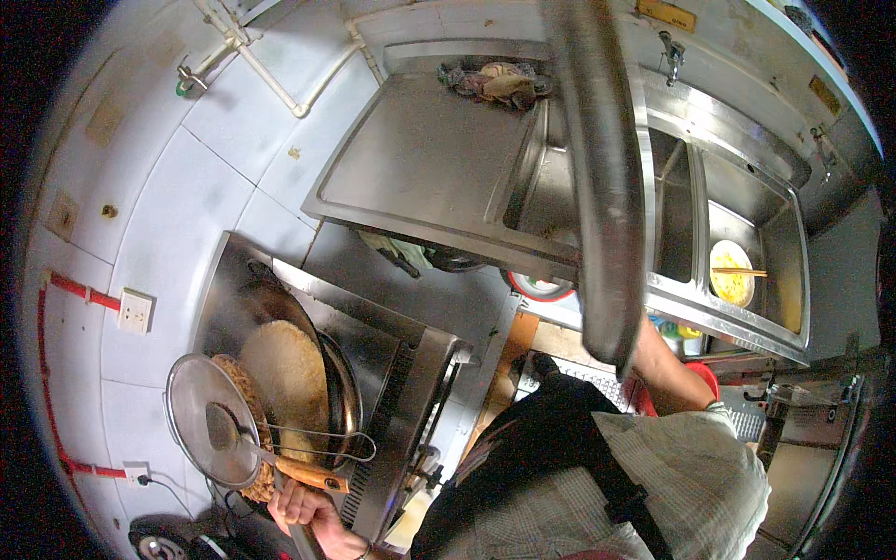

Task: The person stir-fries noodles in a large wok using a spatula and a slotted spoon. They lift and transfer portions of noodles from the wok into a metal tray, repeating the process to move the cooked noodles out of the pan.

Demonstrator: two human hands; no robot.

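Note:
My left hand (pixel 308 509) curls around a grey metal bar (pixel 306 544); what the bar belongs to I cannot tell. Just above it lie a wooden-handled ladle (pixel 315 474) and a round mesh strainer (pixel 192 402) with a wire loop handle. Beside them is a wok (pixel 344 402) containing something pale tan and round (pixel 287 364). A brown crinkled mass (pixel 234 371) shows behind the strainer. At the right, my right hand (pixel 645 339) is at the lower end of a large dark metal pan (pixel 605 189), seen nearly edge-on and motion-blurred. The pan hides most of its fingers.
A steel sink unit (pixel 413 154) runs along the wall, with crumpled rags (pixel 500 82) on its drainboard. A plate (pixel 731 294) with chopsticks sits in the right basin. Taps (pixel 672 56) jut from the wall. Below stands a red-rimmed basin (pixel 535 290); my shoe (pixel 546 365) is nearby.

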